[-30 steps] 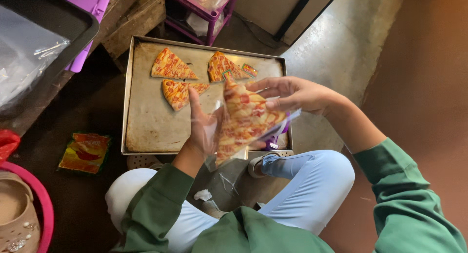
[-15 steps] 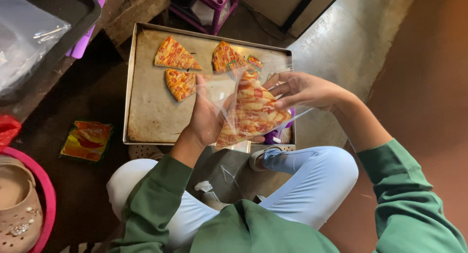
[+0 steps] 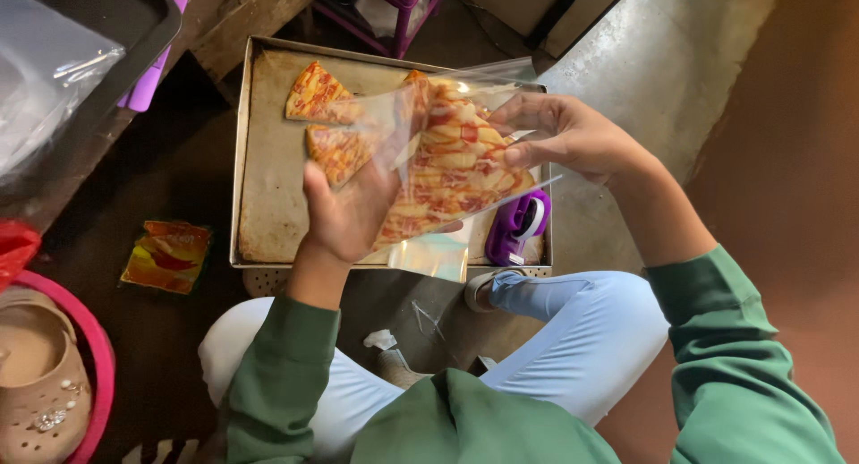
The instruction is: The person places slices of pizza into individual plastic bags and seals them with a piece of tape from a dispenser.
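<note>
Triangular slice of pizza with red and yellow topping (image 3: 447, 173) sits inside a clear plastic bag (image 3: 465, 115), held up above the dented metal baking tray (image 3: 268, 204). Left hand (image 3: 344, 213) cups the slice from beneath through the plastic, fingers curled round its pointed end; right hand (image 3: 559, 137) is closed in a pinch on the bag's upper edge, thumb over the film. Change over the last second: the slice lay more upright and narrower to the camera, now it is tipped flatter and wider, sunk deeper into the bag, and both hands have lifted closer to the lens. Reading: the slice looks nearly seated, bag mouth not yet closed. On the tray behind, two more slices (image 3: 318, 97) lie flat near the far left corner, another partly hidden behind the bag. A purple handheld tool (image 3: 519, 227) rests at the tray's near right edge. Further out, a crumpled orange wrapper (image 3: 168, 254) on the dark floor, and a pink basin (image 3: 89, 357) at lower left.
</note>
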